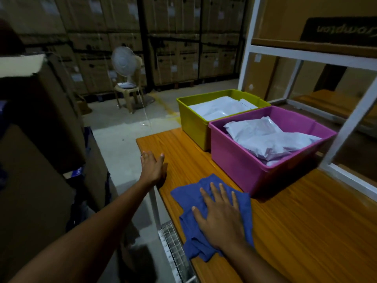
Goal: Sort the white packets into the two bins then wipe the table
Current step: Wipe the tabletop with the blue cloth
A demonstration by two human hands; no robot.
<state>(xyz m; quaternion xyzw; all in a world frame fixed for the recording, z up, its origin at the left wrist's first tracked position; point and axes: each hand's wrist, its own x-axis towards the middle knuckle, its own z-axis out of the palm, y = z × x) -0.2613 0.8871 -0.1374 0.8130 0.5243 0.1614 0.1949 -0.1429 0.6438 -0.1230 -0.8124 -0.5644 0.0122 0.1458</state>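
A blue cloth point(188, 196) lies crumpled on the orange wooden table point(306, 231) near its left edge. My right hand point(221, 216) presses flat on the cloth, fingers spread. My left hand point(153, 167) rests with fingers apart at the table's left edge, holding nothing. A green bin point(193, 121) stands at the far end of the table, with white packets point(221, 108) inside. A pink bin point(238, 166) stands right in front of it, touching it, and holds more white packets point(265, 139).
A white metal shelf frame point(346, 127) with cardboard boxes rises along the table's right side. Stacked cartons point(40, 123) stand close on the left. A fan on a plastic chair point(126, 78) is across the concrete floor. A wire grate point(175, 256) shows below the table's edge.
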